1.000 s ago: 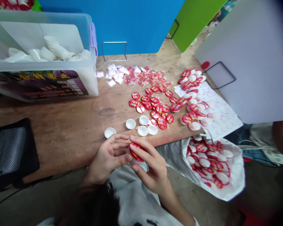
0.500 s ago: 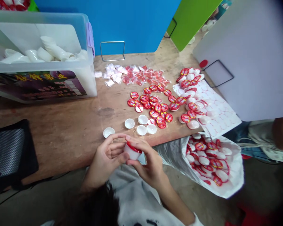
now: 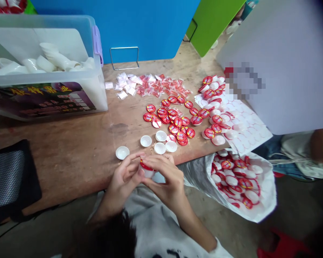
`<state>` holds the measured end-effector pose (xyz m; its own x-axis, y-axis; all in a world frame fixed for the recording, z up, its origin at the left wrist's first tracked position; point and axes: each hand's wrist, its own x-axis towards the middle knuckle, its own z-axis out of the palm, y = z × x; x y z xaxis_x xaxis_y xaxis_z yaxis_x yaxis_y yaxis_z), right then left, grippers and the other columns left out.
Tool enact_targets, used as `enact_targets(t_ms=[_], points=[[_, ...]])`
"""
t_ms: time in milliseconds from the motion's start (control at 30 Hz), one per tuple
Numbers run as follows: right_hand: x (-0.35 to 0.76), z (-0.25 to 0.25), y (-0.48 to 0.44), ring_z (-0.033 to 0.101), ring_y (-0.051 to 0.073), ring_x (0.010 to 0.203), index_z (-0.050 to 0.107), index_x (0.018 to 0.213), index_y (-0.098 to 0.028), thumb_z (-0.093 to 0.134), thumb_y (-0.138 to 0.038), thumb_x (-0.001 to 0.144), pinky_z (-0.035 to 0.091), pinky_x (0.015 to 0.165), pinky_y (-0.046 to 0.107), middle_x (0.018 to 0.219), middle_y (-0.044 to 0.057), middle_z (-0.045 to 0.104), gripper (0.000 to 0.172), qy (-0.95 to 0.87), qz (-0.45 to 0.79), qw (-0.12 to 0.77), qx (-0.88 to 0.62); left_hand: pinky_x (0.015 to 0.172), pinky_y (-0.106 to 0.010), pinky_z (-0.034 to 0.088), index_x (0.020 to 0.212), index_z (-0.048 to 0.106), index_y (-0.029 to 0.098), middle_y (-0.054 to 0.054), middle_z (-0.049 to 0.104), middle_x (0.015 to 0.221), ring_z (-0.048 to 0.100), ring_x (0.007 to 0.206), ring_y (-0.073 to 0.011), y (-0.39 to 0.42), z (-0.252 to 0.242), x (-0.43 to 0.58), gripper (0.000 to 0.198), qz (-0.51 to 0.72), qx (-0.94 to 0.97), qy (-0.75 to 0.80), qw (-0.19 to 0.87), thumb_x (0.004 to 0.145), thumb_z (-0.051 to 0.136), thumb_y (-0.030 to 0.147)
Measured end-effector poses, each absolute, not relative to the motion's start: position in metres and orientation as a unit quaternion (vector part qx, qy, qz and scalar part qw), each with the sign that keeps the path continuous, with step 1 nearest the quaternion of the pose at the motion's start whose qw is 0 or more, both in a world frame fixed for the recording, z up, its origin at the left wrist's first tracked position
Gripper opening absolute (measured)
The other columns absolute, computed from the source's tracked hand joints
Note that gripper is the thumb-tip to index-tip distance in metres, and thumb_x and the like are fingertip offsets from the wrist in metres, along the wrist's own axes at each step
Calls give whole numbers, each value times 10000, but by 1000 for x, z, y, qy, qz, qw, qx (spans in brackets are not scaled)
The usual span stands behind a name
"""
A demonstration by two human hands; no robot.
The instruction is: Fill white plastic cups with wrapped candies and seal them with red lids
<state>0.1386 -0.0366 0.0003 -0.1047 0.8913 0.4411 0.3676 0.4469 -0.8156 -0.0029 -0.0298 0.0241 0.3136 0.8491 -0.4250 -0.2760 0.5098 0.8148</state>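
A small white cup with a red lid [image 3: 148, 171] is held between both my hands, at the table's near edge. My left hand [image 3: 127, 177] grips it from the left, thumb against its side. Over its top and right side curl the fingers of my right hand [image 3: 167, 175], which cover much of the lid. Just beyond my hands stand several open white cups, one of them a white cup [image 3: 122, 153] apart on the left. Behind these lies a loose cluster of round red lids [image 3: 174, 120].
Small clear and red packets [image 3: 158, 86] lie farther back. A clear plastic bin [image 3: 47, 75] of stacked white cups stands left. Lidded cups [image 3: 216, 130] rest on a printed sheet [image 3: 247, 123] at right, above an open white sack [image 3: 263, 211] of lidded cups. Upright panels border the table.
My right hand has turned further over the cup, so its fingers hide more of the red lid. The whole view has shifted slightly.
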Motion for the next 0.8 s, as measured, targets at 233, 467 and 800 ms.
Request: enact_targets(t_ms=[233,467,800], points=[[131,1,-35,605,189,771,569,1021,-214,726,-260,760,455,696,345,851,42,674,308,-694,201,523,-452,778,-264,499,1157,604,136,-125,648,1115,621,1000,-237,-30,24,0,472,350,187,421,816,762,689,380],[136,-1,-39,533,186,728,595,960,-196,551,-432,878,408,666,340,764,39,631,254,-712,221,482,-460,825,-241,467,1059,668,176,-81,662,1082,601,1010,-196,-31,24,-1,346,332,157,410,834,762,693,352],[138,2,-40,549,197,803,524,1094,-233,717,-432,741,450,687,326,902,46,599,449,-667,313,486,-469,788,-298,489,969,676,168,-73,692,858,639,917,-222,-30,27,-1,353,301,142,407,851,796,617,471]])
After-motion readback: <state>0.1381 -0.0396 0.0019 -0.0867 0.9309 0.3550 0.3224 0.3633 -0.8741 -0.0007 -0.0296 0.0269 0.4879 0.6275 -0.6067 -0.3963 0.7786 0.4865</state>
